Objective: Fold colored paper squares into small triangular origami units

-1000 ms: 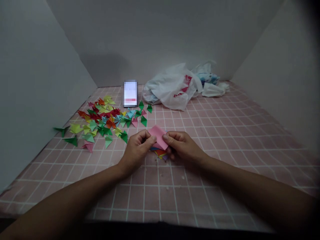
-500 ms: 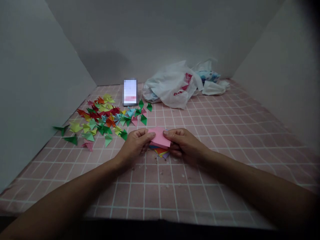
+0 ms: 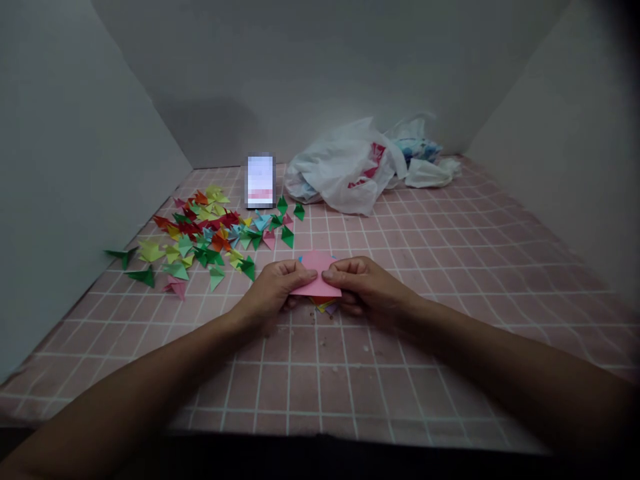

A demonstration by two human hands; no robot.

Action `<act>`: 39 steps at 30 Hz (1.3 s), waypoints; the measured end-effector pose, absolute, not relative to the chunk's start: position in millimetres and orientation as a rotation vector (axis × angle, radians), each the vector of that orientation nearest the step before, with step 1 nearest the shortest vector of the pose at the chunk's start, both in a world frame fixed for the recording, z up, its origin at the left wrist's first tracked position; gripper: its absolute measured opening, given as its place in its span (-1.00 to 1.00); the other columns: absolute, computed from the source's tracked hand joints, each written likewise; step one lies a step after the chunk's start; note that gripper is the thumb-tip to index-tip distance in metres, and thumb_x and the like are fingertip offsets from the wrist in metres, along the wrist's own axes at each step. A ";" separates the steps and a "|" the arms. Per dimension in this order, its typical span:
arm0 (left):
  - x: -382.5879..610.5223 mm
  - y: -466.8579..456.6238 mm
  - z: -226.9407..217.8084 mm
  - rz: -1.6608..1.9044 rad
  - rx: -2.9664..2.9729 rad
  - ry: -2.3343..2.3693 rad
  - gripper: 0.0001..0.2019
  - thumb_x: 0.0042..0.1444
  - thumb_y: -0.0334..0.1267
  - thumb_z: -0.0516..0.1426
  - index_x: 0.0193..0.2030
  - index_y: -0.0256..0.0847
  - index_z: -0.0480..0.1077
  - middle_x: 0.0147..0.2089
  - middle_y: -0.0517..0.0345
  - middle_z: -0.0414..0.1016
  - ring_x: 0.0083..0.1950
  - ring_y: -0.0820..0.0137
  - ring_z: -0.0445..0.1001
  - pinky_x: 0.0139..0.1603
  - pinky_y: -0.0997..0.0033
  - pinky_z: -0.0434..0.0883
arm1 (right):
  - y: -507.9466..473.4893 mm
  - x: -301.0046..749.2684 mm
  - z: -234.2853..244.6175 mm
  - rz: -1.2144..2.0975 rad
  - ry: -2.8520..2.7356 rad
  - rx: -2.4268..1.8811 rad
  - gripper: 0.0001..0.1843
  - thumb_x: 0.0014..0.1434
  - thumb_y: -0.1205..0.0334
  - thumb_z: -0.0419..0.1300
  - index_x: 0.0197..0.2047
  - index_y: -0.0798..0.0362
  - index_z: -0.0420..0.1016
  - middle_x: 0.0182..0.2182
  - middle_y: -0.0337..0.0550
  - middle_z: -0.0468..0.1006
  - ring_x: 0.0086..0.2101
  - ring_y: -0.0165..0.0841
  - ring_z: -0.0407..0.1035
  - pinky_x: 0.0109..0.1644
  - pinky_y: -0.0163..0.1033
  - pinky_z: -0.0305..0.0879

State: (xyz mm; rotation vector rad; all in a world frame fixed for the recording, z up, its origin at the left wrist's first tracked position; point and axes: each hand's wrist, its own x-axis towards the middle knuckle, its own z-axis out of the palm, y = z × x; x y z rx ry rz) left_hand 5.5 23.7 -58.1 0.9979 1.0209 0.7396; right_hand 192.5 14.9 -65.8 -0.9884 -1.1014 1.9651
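My left hand point(image 3: 270, 291) and right hand point(image 3: 367, 287) pinch a pink paper sheet point(image 3: 316, 281) at centre, over a coloured paper stack point(image 3: 324, 306); folded paper triangles point(image 3: 200, 230) lie upper left.

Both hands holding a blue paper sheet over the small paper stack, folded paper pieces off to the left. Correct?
Wrong colour: the sheet is pink, not blue, as the head view shows. The rest stands: the left hand and the right hand hold it over the small paper stack, with the folded paper pieces off to the left.
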 end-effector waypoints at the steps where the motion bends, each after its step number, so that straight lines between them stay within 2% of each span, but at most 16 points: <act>1: 5.9 23.5 -57.6 0.737 0.987 1.008 -0.61 -0.02 -0.08 0.34 -0.55 -0.19 0.22 -0.69 0.37 0.14 -0.68 0.64 0.01 -0.65 0.51 -0.16 | 14.2 192.0 -64.6 1.981 -1.066 -0.975 -0.53 0.09 0.00 0.41 -0.59 0.05 0.28 -0.75 -0.43 0.19 -0.75 -0.61 0.00 -0.72 -0.46 -0.14; 4: 6.4 22.6 -55.8 0.715 0.943 0.974 -0.64 -0.04 -0.12 0.33 -0.56 -0.20 0.23 -0.67 0.38 0.13 -0.69 0.65 0.01 -0.66 0.52 -0.16 | 12.6 189.9 -60.7 2.051 -0.926 -0.933 -0.61 0.08 0.12 0.38 -0.58 0.05 0.29 -0.75 -0.48 0.11 -0.74 -0.62 -0.12 -0.74 -0.47 -0.16; 7: 6.6 20.8 -54.4 0.705 0.880 0.975 -0.66 -0.04 -0.15 0.32 -0.54 -0.21 0.24 -0.64 0.40 0.11 -0.70 0.68 0.00 -0.67 0.54 -0.17 | 12.5 188.8 -58.6 2.112 -0.797 -0.950 -0.71 0.05 0.22 0.36 -0.52 0.05 0.31 -0.75 -0.48 0.12 -0.72 -0.61 -0.17 -0.74 -0.48 -0.18; 14: 4.7 24.2 -60.6 0.830 0.865 0.965 -0.62 0.04 -0.09 0.29 -0.52 -0.20 0.20 -0.66 0.42 0.06 -0.68 0.66 -0.02 -0.67 0.60 -0.08 | 18.9 195.5 -61.4 2.184 -0.687 -0.953 -0.76 0.18 0.23 0.28 -0.42 0.04 0.28 -0.72 -0.48 0.11 -0.73 -0.59 -0.13 -0.71 -0.49 -0.17; 18: 3.4 28.8 -64.8 1.019 0.977 0.958 -0.71 0.11 -0.08 0.29 -0.35 -0.21 0.34 -0.54 0.37 0.23 -0.59 0.61 0.13 -0.59 0.62 0.10 | 22.6 200.5 -61.4 2.198 -0.624 -0.852 -0.64 0.26 0.18 0.23 -0.48 0.00 0.15 -0.72 -0.47 0.09 -0.74 -0.57 -0.08 -0.70 -0.46 -0.12; 20: 3.8 27.6 -65.6 0.992 1.103 0.892 -0.72 0.06 -0.16 0.35 -0.15 -0.19 0.44 -0.42 0.32 0.37 -0.48 0.57 0.27 -0.48 0.61 0.24 | 21.8 200.2 -61.8 2.213 -0.623 -0.813 -0.64 0.25 0.16 0.23 -0.49 0.01 0.18 -0.72 -0.47 0.10 -0.75 -0.57 -0.08 -0.70 -0.45 -0.10; 22: 4.4 24.7 -65.3 0.945 1.226 0.820 -0.67 0.03 -0.20 0.37 -0.07 -0.17 0.50 -0.29 0.23 0.46 -0.35 0.51 0.39 -0.35 0.55 0.33 | 18.9 197.4 -63.1 2.241 -0.656 -0.803 -0.69 0.22 0.14 0.25 -0.47 0.03 0.26 -0.72 -0.47 0.11 -0.74 -0.56 -0.08 -0.70 -0.44 -0.11; 23: 4.4 23.3 -64.8 0.939 1.270 0.806 -0.72 0.04 -0.19 0.37 -0.11 -0.18 0.53 -0.28 0.20 0.48 -0.31 0.48 0.40 -0.32 0.53 0.33 | 16.9 195.3 -64.0 2.254 -0.689 -0.807 -0.71 0.20 0.12 0.26 -0.46 0.04 0.31 -0.72 -0.47 0.12 -0.74 -0.56 -0.08 -0.69 -0.43 -0.11; 25: 3.6 21.5 -63.6 0.955 1.315 0.852 -0.82 0.09 -0.16 0.32 -0.26 -0.22 0.55 -0.36 0.21 0.46 -0.38 0.50 0.35 -0.35 0.51 0.29 | 12.9 190.7 -66.1 2.241 -0.798 -0.812 -0.69 0.15 0.10 0.31 -0.49 0.05 0.34 -0.72 -0.46 0.13 -0.71 -0.57 -0.09 -0.68 -0.43 -0.11; 28: 1.1 22.6 -62.9 0.987 1.298 0.933 -0.80 0.09 -0.14 0.31 -0.36 -0.25 0.51 -0.48 0.27 0.38 -0.48 0.53 0.23 -0.41 0.50 0.22 | 9.6 186.1 -69.4 2.085 -0.983 -0.869 -0.65 0.16 0.01 0.33 -0.48 0.06 0.39 -0.69 -0.43 0.16 -0.68 -0.56 -0.05 -0.64 -0.42 -0.10; 34: -0.1 25.2 -67.2 0.904 1.214 0.926 -0.75 -0.02 -0.17 0.37 -0.29 -0.28 0.52 -0.39 0.20 0.47 -0.40 0.49 0.35 -0.32 0.48 0.31 | 11.4 188.1 -72.5 1.757 -1.116 -0.956 -0.51 0.28 -0.20 0.19 -0.44 0.04 0.35 -0.64 -0.36 0.27 -0.66 -0.53 0.06 -0.60 -0.36 -0.10; 36: 0.7 24.8 -67.7 0.874 1.201 0.928 -0.75 -0.02 -0.16 0.38 -0.30 -0.28 0.50 -0.37 0.19 0.48 -0.36 0.47 0.39 -0.27 0.46 0.34 | 11.2 188.5 -72.0 1.734 -1.165 -0.952 -0.53 0.23 -0.19 0.25 -0.43 0.04 0.35 -0.66 -0.37 0.27 -0.66 -0.54 0.04 -0.60 -0.36 -0.13; 39: 1.4 24.7 -67.9 0.874 1.234 0.968 -0.71 0.04 -0.11 0.35 -0.42 -0.27 0.41 -0.46 0.26 0.38 -0.43 0.52 0.29 -0.36 0.52 0.25 | 10.0 188.0 -71.0 1.696 -1.227 -0.965 -0.55 0.13 -0.11 0.36 -0.45 0.04 0.32 -0.66 -0.40 0.27 -0.65 -0.55 0.03 -0.58 -0.37 -0.15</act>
